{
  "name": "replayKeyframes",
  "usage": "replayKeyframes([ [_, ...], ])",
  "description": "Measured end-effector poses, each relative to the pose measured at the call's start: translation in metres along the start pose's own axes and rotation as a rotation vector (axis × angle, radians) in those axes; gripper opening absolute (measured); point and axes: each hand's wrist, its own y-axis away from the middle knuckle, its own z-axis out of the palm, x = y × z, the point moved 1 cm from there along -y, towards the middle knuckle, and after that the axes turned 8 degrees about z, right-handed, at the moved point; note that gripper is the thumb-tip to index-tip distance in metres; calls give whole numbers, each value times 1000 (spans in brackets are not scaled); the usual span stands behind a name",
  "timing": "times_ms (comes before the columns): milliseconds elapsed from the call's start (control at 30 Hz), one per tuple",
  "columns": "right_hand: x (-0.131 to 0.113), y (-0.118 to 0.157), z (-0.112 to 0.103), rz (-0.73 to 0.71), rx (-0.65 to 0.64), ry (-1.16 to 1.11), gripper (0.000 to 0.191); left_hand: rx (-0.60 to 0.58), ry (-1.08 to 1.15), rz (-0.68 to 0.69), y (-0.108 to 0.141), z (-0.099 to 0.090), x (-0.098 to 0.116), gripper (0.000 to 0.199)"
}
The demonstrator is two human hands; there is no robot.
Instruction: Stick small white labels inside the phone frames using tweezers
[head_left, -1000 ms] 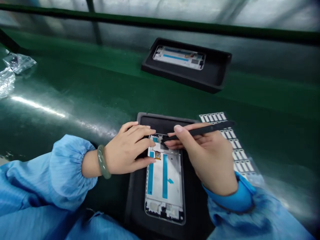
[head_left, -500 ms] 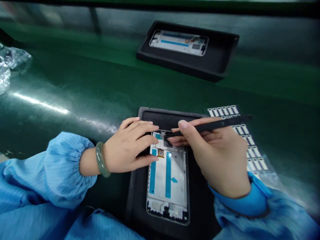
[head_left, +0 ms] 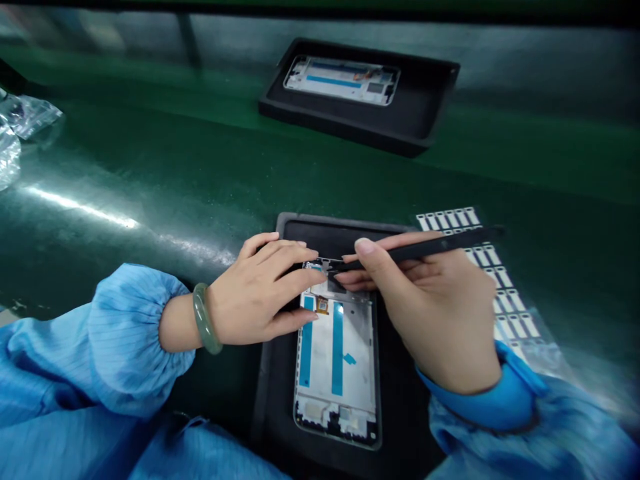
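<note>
A phone mid-frame with blue adhesive strips lies in a black tray before me. My left hand rests on its upper left edge with fingers spread; the index fingertip presses near the top, close to a small orange flex cable. Black tweezers are pinched in my right hand, their tips at the top part of the frame beside my left index finger. Exactly what the tips touch is too small to make out.
Farther back, a second black tray holds a similar phone frame. A sheet of small white stickers lies on the right, partly behind my right hand. Clear plastic bags sit at the far left on the green surface.
The far tray with its phone frame has shifted left. My left index fingertip has slid slightly right, covering more of the small blue patch. My right hand and the tweezers have hardly moved.
</note>
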Motion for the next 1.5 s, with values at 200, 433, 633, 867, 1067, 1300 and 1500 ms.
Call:
replayKeyframes([
  [200,2,2,-1,6,27,22,23,-14,-48,34,-2,4,-1,33],
  [433,0,4,-2,34,56,52,23,-54,-51,24,-6,5,0,33],
  [633,3,7,-4,-17,189,-2,23,-78,-57,32,-9,6,1,33],
  [867,6,5,-6,-99,112,-56,16,-41,-24,23,-7,8,-1,33],
  [1067,5,3,-6,-92,60,102,21,-34,4,15,-6,9,-1,32],
  [1300,5,1,-7,-137,81,223,24,-35,5,18,-6,9,-1,32],
  [1500,4,0,-6,-133,66,184,20,-36,10,19,-6,9,-1,33],
])
